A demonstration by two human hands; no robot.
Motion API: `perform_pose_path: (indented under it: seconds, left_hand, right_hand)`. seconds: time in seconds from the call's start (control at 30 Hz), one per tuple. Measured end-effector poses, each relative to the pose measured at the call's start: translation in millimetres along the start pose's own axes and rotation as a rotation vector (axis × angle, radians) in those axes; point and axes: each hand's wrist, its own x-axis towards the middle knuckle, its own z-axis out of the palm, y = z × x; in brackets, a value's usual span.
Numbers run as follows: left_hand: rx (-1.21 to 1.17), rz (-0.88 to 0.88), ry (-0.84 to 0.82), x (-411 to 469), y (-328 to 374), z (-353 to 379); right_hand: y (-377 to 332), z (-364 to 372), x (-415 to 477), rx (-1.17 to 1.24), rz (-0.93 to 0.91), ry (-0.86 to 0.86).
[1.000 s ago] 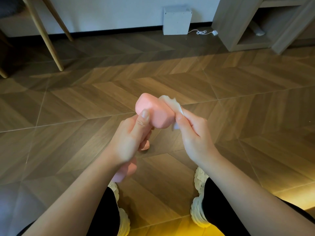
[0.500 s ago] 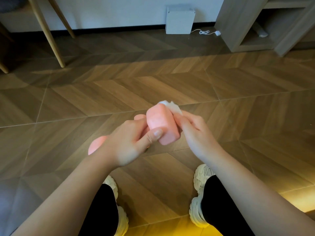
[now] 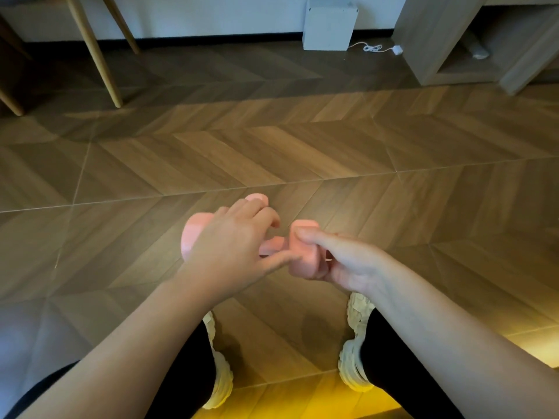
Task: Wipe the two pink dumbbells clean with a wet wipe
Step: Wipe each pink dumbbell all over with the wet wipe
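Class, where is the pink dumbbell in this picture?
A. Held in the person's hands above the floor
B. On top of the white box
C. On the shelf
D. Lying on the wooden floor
A: the right hand grips one head of the pink dumbbell and the left hand covers the other, above the floor.

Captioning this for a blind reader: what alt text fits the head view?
Two hands hold a pink dumbbell above a wood floor: the right hand grips one end, the left hand curls over the other. The wipe is out of sight; pale shoes show below.
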Motion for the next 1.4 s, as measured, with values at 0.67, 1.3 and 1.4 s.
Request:
perform_pose_path:
  seconds: [0.67,1.3,1.4]
  left_hand:
    - [-2.115,-1.092,0.804,51.0,15.1,-14.6]
    - [-2.054,-1.046,0.698,57.0,23.2,-18.0]
    - [-2.046,-1.01,0.662,57.7,26.7,-16.5]
  right_hand:
    - [-11.6,29.9,-26.1,-0.125,-0.521,-0.004]
    - [-24.0,20.9,-42.8,0.006,-0.174,-0.267]
    - [-23.6,15.0,-43.7,0.066,-0.202,-0.27]
